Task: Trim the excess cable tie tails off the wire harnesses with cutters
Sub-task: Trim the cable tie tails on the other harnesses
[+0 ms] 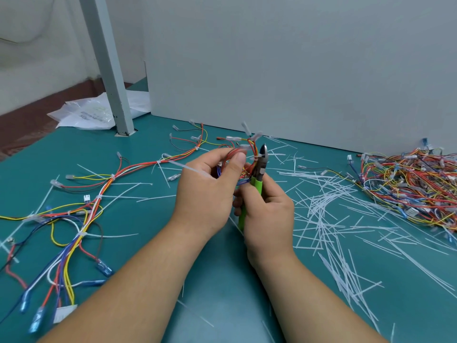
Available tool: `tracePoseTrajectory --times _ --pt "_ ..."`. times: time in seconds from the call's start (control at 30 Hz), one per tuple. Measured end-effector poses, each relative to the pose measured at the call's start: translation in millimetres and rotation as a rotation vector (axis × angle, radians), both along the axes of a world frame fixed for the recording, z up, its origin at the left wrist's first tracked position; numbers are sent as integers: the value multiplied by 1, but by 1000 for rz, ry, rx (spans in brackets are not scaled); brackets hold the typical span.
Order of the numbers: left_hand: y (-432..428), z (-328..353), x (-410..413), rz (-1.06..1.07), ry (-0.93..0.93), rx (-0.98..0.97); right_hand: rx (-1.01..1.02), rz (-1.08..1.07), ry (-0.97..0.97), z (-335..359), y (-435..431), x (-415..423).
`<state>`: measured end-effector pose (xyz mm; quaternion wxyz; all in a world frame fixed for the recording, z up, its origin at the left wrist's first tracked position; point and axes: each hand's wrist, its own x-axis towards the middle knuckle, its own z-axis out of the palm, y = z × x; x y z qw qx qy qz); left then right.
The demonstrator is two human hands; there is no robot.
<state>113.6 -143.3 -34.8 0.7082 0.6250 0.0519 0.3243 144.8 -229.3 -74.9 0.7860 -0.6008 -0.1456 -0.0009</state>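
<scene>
Found left hand (210,191) raised over the green mat (148,256), fingers curled round a bunched wire harness (249,144), thumb pressed flat on the red wires at the top of the bunch. Noted a white cable tie tail (188,169) sticking out leftward past the knuckles of that hand, uncut. Saw terminal ends of the held harness fanned upward above the thumb.

Found right hand (268,219) just right of and below the left, touching it, all fingers wrapped tight round the green handles of the cutters (261,167). Recorded black cutter head pointed up, set against the held harness at a white tie immediately right of the left thumb. Could not tell whether the jaws were closed.

Noted a second harness (81,219) spread flat on the mat to the left, blue terminals nearest the camera. Noted a heap of harnesses (408,184) at far right. Counted nothing, but saw many trimmed tails (333,219) strewn between the right hand and the heap. Logged a plastic bag (94,112) behind a grey post (108,65) at back left, and a grey panel (296,70) standing along the rear edge.
</scene>
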Motion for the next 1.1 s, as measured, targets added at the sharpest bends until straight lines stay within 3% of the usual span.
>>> tracePoseTrajectory --times 0.2,0.57,1.1 --pt "0 0 1 -10 13 -13 34 54 10 -3 0 3" --pt "7 3 2 -67 -16 -30 -127 37 -121 5 -1 -6" --pt "7 -1 3 82 -29 26 -100 59 -119 7 -1 -8"
